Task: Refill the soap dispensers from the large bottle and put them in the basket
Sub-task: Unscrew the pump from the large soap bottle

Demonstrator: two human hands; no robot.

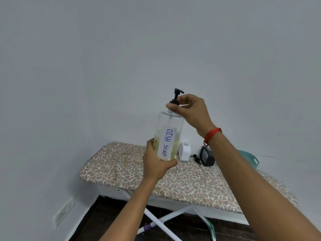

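A clear dispenser bottle labelled "DISH SOAP", about a third full of yellowish liquid, is held upright in the air above the ironing board. My left hand grips its base. My right hand pinches the collar of its black pump head at the bottle's neck. A small white bottle stands on the board behind. A loose black pump lies beside it. A teal basket sits at the back right, partly hidden by my right forearm.
A black dispenser-like object stands on the leopard-print board between the white bottle and the basket. The board backs onto a white wall. Its white crossed legs stand on a dark floor, and a wall socket is at lower left.
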